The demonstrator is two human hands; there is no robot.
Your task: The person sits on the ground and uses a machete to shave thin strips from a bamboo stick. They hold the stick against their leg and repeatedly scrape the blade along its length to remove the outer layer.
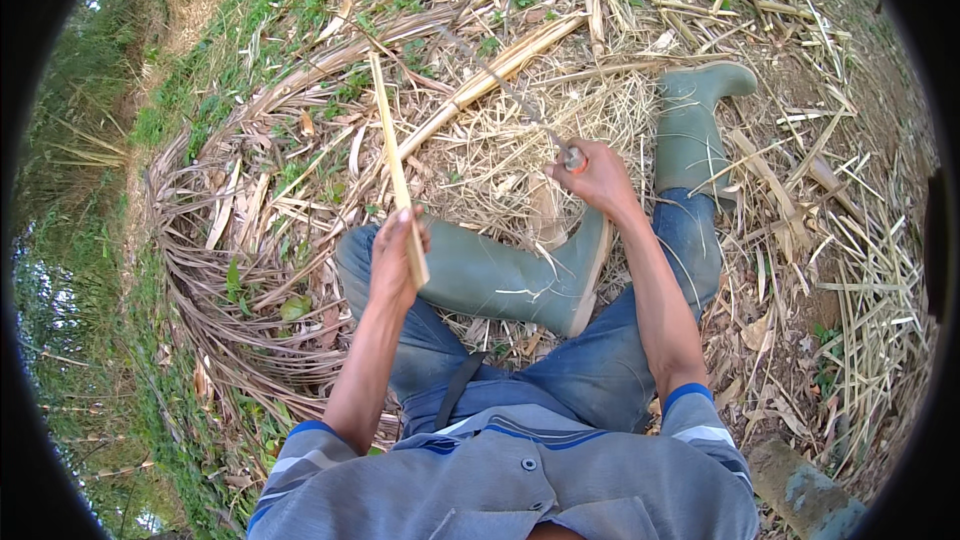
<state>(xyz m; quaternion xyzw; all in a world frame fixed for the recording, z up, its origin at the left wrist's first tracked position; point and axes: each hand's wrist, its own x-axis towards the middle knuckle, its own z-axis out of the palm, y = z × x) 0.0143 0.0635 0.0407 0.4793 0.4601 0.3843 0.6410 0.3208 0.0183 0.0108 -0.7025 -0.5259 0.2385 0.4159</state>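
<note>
Outdoor rural clearing, green grass [250,10], leafy bushes [70,240], brown earth [850,35], scattered pale shavings [600,110]

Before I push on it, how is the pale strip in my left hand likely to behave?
The pale strip is probably light, being so narrow. It looks fairly stiff, extending straight beyond the left hand. It seems unlikely to roll, given its flat-looking face.

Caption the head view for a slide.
Seated among pale shavings in green boots, a person holds a strip in the left hand and a knife in the right hand.
</note>
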